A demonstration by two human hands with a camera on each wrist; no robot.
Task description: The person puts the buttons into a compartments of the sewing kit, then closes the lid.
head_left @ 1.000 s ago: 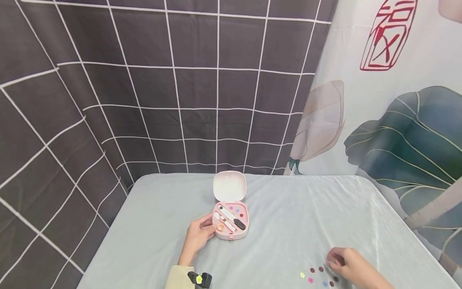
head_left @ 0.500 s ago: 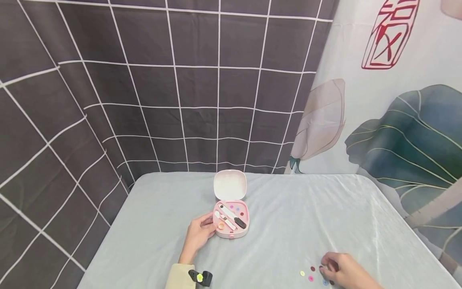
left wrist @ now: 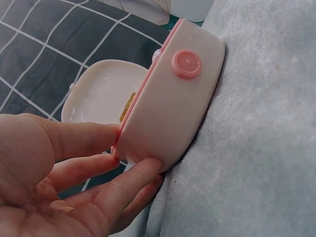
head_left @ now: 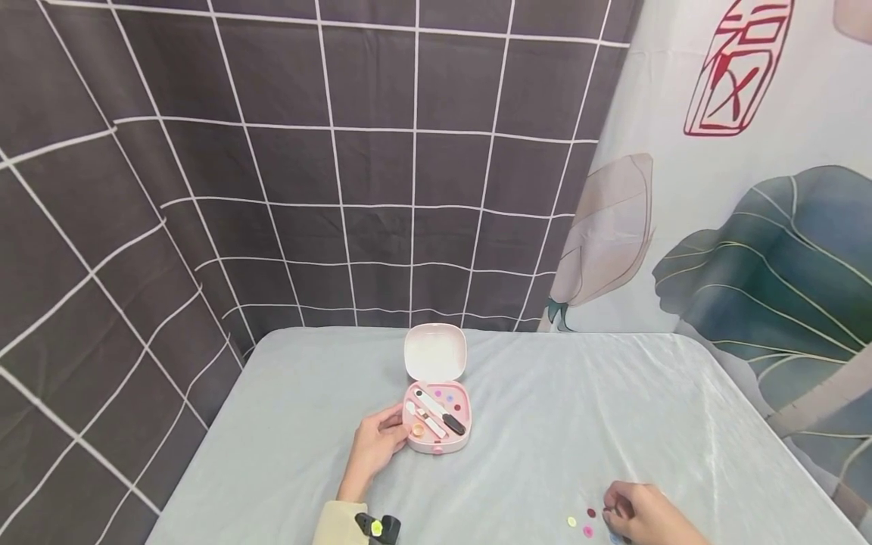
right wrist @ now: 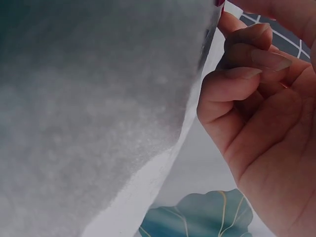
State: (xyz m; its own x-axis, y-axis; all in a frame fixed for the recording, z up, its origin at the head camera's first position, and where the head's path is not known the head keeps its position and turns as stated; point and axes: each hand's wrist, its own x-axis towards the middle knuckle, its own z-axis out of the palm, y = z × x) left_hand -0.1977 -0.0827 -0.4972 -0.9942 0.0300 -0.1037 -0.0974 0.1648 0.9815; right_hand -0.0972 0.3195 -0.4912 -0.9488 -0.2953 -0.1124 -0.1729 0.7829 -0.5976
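Observation:
A pink-and-white sewing box (head_left: 437, 448) stands on the table with its white lid (head_left: 435, 353) raised. My left hand (head_left: 375, 445) grips its left side; in the left wrist view, the thumb lies at the pink rim and other fingers touch the white wall (left wrist: 163, 113). Inside lie a white tool with a black end (head_left: 453, 424), a smaller white-and-pink tool (head_left: 432, 425), a yellowish ring-like piece (head_left: 417, 430) and small buttons (head_left: 450, 398). At the lower right, my right hand (head_left: 647, 515) pinches a dark red button (right wrist: 220, 3) at its fingertips, mostly hidden.
Loose buttons lie left of my right hand: yellow (head_left: 571, 521), pink (head_left: 587, 532), dark red (head_left: 591, 513) and a partly covered blue one (head_left: 615, 538). A grey-blue cloth (head_left: 524, 424) covers the table. Dark checked curtain (head_left: 368, 174) and printed fabric hang behind.
My right hand has moved left and down onto the loose buttons and taken hold of a dark red one, covering others. The left hand keeps its place on the box.

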